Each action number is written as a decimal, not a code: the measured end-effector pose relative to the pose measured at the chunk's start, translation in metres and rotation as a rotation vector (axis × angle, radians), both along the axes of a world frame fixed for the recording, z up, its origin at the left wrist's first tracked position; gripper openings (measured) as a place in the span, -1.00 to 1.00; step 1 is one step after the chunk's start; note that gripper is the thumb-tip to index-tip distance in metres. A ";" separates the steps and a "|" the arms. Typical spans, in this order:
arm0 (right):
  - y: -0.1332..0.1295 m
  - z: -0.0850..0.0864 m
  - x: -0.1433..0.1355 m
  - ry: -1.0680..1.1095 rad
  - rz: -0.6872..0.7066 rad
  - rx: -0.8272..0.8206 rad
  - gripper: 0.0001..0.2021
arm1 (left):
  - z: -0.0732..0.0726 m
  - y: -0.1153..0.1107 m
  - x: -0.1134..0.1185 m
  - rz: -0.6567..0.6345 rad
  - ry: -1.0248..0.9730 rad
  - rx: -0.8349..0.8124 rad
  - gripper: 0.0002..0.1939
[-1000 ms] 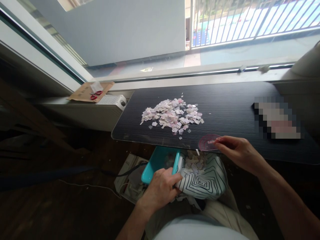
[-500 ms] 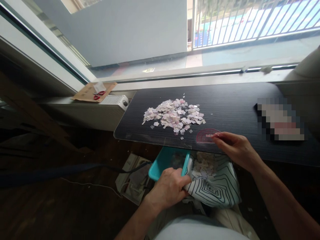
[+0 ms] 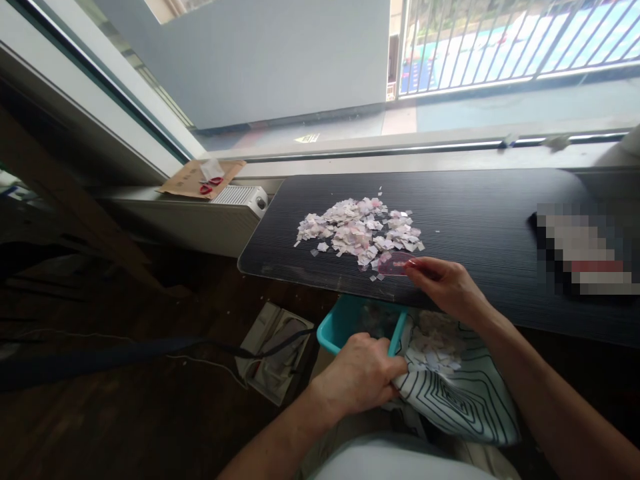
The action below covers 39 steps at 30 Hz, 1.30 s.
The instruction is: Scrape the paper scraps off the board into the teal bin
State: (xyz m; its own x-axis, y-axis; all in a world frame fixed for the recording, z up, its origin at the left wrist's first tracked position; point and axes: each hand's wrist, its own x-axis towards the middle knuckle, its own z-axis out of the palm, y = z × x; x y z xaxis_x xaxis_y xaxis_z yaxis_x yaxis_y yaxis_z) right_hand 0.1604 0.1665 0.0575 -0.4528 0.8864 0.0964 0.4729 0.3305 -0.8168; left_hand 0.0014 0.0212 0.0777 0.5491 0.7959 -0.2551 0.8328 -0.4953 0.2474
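Note:
A heap of small pale paper-like squares (image 3: 355,230) lies on the dark table (image 3: 480,207). My right hand (image 3: 447,283) pinches a pink see-through protractor (image 3: 393,263) by its right end, at the near edge of the heap. Below the table edge, my left hand (image 3: 360,373) is closed on the rim of a turquoise plastic bin (image 3: 333,327), its fingertips hidden. Loose dim bits lie inside the bin. Against it, by my left thumb, rests a white cloth bag with black lines (image 3: 465,400), open at the top and holding more pale squares (image 3: 437,340).
A blurred-out flat object (image 3: 580,247) lies at the table's right. On the sill at left are a brown envelope (image 3: 185,180) and red-handled scissors (image 3: 211,185), beside a white radiator (image 3: 240,200). An open box (image 3: 275,360) stands on the floor. A dark strap (image 3: 200,347) crosses at left.
My right hand has moved the protractor left, up to the heap's near edge. My left hand still grips the bin's rim. The view has shifted slightly.

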 end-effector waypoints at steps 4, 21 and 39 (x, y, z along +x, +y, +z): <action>0.003 -0.001 -0.005 -0.033 0.031 0.015 -0.61 | 0.001 0.001 0.000 -0.008 -0.006 -0.006 -0.86; 0.006 0.004 -0.004 -0.041 0.021 0.085 -0.62 | 0.002 0.001 0.001 -0.013 -0.018 -0.012 -0.86; -0.003 0.008 0.000 0.011 0.130 -0.003 -0.65 | 0.002 -0.001 0.000 0.005 -0.006 -0.020 -0.86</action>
